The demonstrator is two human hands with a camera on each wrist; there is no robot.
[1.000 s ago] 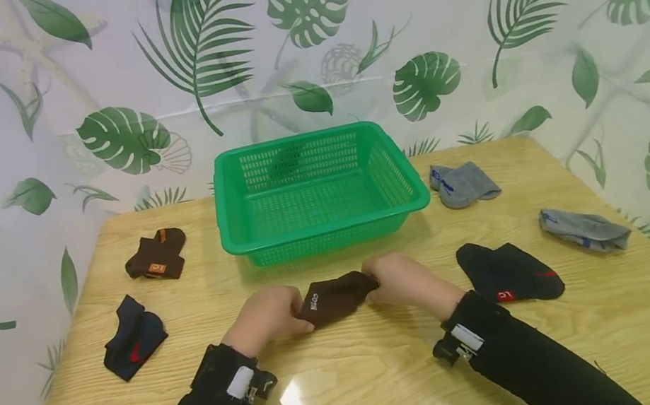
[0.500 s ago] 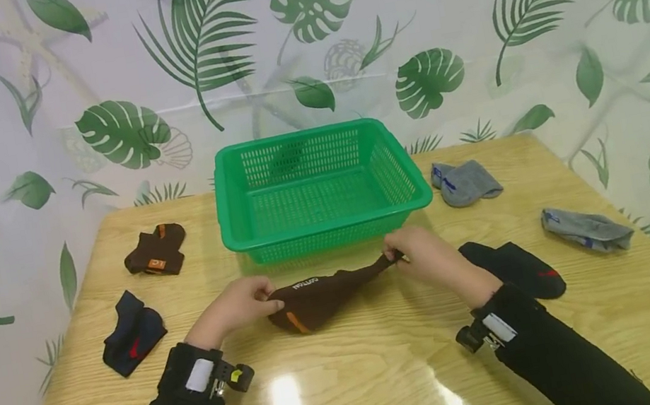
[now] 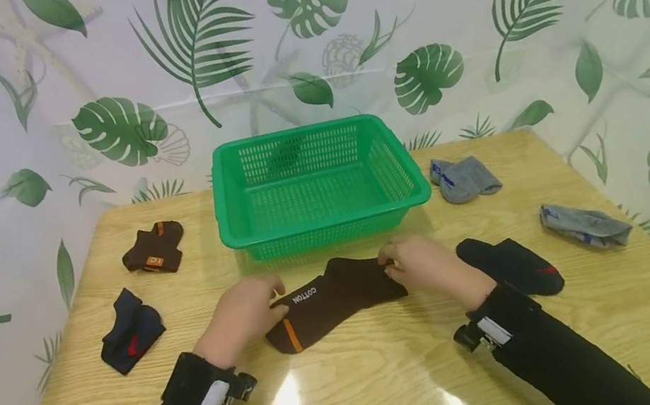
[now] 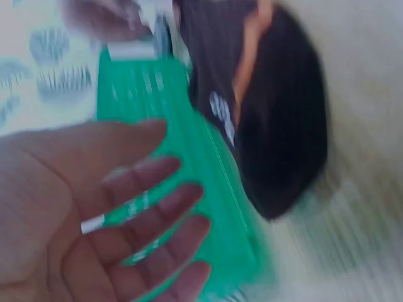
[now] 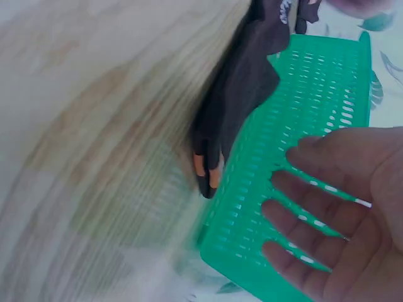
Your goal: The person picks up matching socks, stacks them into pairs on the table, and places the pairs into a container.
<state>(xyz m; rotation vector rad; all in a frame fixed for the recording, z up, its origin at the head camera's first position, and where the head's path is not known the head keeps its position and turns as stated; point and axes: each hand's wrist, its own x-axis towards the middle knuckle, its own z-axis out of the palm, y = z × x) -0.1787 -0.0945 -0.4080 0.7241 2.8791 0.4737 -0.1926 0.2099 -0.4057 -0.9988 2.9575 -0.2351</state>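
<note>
A dark brown sock [image 3: 334, 295] with white COTTON lettering and an orange stripe lies stretched out on the table in front of the green basket. My left hand [image 3: 244, 316] is at its striped left end, thumb and forefinger apart at the fabric's edge. At the opposite end my right hand [image 3: 429, 267] has its fingertips over the sock. Both wrist views are blurred. Loosely spread fingers of the left hand [image 4: 126, 207] appear beside the sock [image 4: 277, 113] in the left wrist view. The right wrist view likewise has relaxed fingers of the right hand [image 5: 334, 207] apart from the sock [image 5: 230, 94].
A green plastic basket [image 3: 329, 225] stands at the back centre. To the left lie a folded brown sock [image 3: 155, 247] and a navy sock [image 3: 130, 333]. On the right are a navy sock [image 3: 511, 264] and two grey socks, one farther back [image 3: 466, 179], one nearer [image 3: 585, 225].
The brown sock was bunched between both hands, then pulled lengthwise; now it lies flatter on the table. My hands moved apart, and their fingers have loosened.
</note>
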